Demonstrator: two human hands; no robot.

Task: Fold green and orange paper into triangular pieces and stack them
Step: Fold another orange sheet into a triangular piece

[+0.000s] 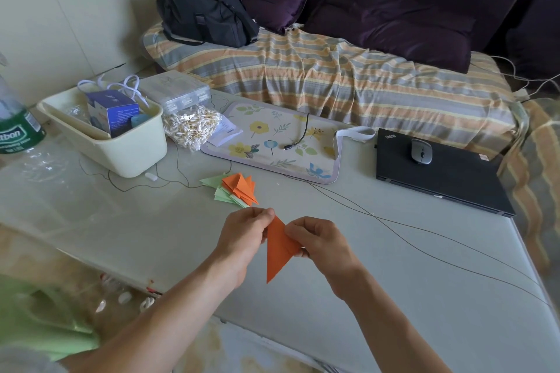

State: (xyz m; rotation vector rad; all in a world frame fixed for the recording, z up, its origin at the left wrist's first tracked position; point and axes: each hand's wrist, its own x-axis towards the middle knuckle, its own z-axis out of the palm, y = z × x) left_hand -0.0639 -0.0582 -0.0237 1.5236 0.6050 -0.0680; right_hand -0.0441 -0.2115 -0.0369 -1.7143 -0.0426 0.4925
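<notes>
A sofa (378, 9) with a striped blanket (333, 76) fills the top of the frame, a black bag (206, 12) on its left end. Below it the pale table (394, 266) spreads across the middle. On the right lies a black laptop (439, 172) lettered "ThinkPad", a grey mouse (421, 151) on its lid. A floral mat (272, 142) sits at centre, a cream bin (121, 142) at upper left, and a green bottle (18, 127) reading "tbon" at the left edge. A thin cable (424, 248) crosses the table. The stack of folded pieces (236, 189), green and orange, lies at centre. Just below it, lifted off the table, the left hand (245, 236) and right hand (318, 242) pinch the orange paper (278, 251) between curled fingers and thumbs.
</notes>
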